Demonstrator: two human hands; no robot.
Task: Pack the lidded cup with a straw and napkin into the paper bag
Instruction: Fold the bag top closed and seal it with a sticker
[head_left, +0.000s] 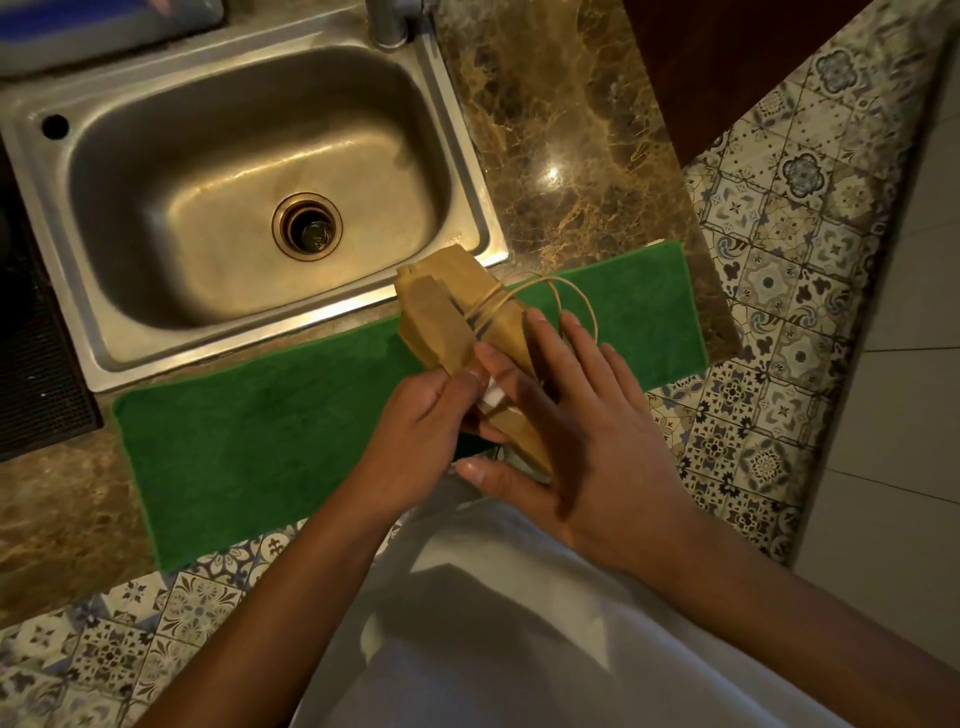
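A brown paper bag (447, 306) with twine handles (566, 291) is held above the green mat (270, 415), its upper edges pressed nearly together. My left hand (415, 431) pinches the bag's near rim, where something white (493, 397) shows in the opening; whether it is the napkin or the cup lid I cannot tell. My right hand (576, 426) lies flat against the bag's right side, fingers spread, thumb under its near end. The cup and the straw are not visible.
A steel sink (62, 171) with a drain fills the upper left, its tap at the top edge. The marble counter (561, 135) runs to the right. A dark grille lies at the left edge. Patterned floor tiles (769, 291) lie at right.
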